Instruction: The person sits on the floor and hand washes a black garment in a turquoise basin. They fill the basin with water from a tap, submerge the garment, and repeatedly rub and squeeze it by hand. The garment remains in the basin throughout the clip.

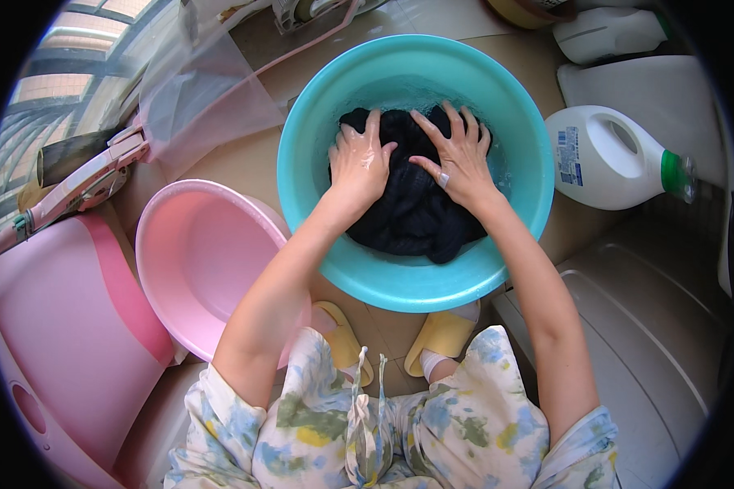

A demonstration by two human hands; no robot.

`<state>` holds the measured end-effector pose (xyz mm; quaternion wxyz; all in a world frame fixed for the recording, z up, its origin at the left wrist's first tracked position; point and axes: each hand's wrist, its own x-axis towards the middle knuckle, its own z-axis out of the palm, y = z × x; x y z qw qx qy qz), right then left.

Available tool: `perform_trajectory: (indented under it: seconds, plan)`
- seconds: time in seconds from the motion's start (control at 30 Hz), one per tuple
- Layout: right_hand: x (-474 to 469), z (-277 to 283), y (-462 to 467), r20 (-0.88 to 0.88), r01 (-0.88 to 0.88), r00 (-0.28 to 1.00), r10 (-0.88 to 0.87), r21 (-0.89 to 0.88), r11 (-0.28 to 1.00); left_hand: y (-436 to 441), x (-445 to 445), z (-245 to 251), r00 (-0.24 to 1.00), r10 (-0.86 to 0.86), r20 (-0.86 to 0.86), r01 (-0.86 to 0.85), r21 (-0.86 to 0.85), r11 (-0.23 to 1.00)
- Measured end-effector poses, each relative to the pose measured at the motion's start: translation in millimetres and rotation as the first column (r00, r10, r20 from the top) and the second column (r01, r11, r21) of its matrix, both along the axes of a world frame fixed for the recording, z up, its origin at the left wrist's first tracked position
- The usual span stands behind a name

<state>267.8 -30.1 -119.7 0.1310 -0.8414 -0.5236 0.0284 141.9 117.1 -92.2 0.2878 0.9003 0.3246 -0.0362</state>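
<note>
A dark, soaked cloth (pixel 407 202) lies bunched in shallow water inside a round turquoise plastic basin (pixel 416 299). My left hand (pixel 361 159) rests on the cloth's upper left part, wet, with its fingers spread. To its right, my right hand (pixel 459 156) is laid on the cloth's upper right part, fingers and thumb wide apart. A small white strip is wrapped on the right hand near the thumb. Neither hand is closed around the cloth.
Left of the basin, a pink plastic tub (pixel 211 257) stands near a larger pink plastic item (pixel 67 336). A white detergent bottle (pixel 605 156) with a green cap lies at the right. Yellow slippers (pixel 440 335) are on the tiled floor (pixel 379 330) below the basin.
</note>
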Motion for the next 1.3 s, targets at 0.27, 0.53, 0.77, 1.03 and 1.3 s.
perform_trajectory:
  seconds: [0.27, 0.53, 0.77, 1.03, 1.3]
  plan:
    - [19.2, -15.1, 14.1, 0.073, -0.008, 0.997, 0.031, -0.297, 0.955, 13.1, 6.4, -37.5, 0.967, -0.256, 0.003, 0.255, 0.077, 0.964]
    - [42.8, 54.0, -10.3, -0.37, 0.23, 0.874, -0.315, -0.257, 0.939, 40.8, -21.5, 31.0, 0.99, 0.068, 0.124, -0.032, -0.267, 0.963]
    - [24.3, 40.9, -9.4, 0.021, 0.189, 0.979, -0.205, -0.484, 0.854, 45.1, -20.6, 16.4, 1.0, 0.009, -0.007, -0.011, -0.216, 0.976]
    - [23.8, 55.8, -5.7, -0.559, -0.221, 0.821, 0.119, -0.119, 0.968, 3.8, -12.6, -15.4, 0.94, -0.3, 0.166, 0.306, -0.017, 0.952]
    - [56.6, 36.4, -23.8, -0.536, 0.027, 0.818, -0.21, -0.328, 0.944, 54.6, -12.0, 31.4, 0.988, -0.101, -0.113, 0.085, -0.144, 0.986]
